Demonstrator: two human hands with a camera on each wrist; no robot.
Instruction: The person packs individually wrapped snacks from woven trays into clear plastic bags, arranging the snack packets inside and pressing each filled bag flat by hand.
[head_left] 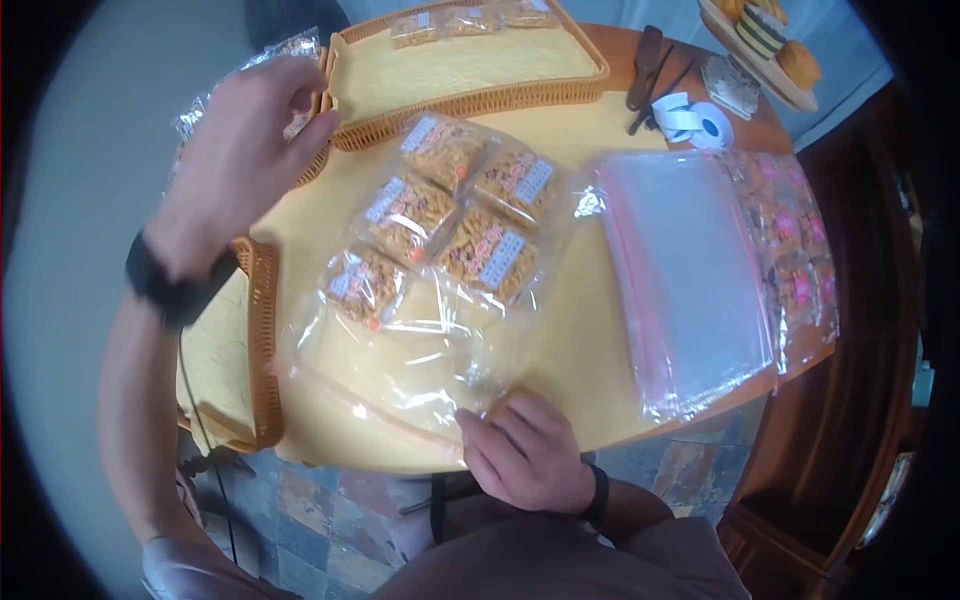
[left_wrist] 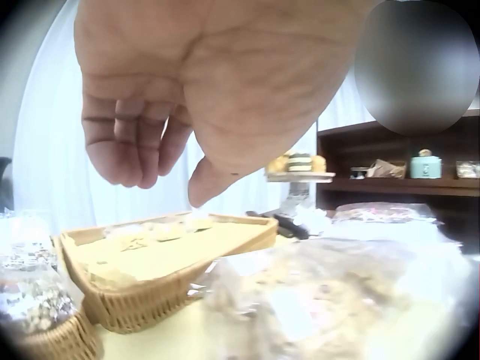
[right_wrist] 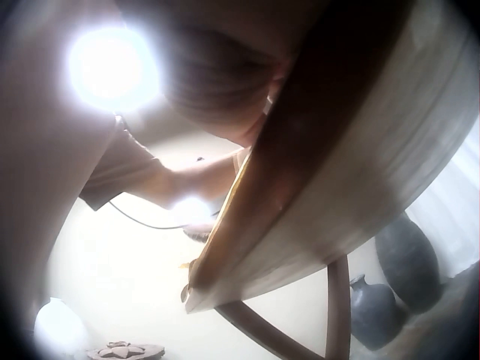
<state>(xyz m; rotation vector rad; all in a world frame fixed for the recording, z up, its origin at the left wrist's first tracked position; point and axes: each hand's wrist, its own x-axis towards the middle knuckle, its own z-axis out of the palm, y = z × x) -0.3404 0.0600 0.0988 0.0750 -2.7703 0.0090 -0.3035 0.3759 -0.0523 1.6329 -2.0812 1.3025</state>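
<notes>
My left hand is raised over the wicker basket of wrapped packets at the far left. In the left wrist view its fingers hang loosely bent, with nothing between them and the thumb. A large clear plastic bag lies flat in the middle of the table, several wrapped snack packets with white labels at its far end. At the bag's near edge my right hand pinches the film between thumb and curled fingers. The right wrist view mostly shows the table's underside, and the bag is hidden there.
A lined wicker tray at the back holds a few packets. Another basket stands at the left edge. Flat plastic bags are stacked on the right beside filled bags. A tape roll and dark tools lie behind.
</notes>
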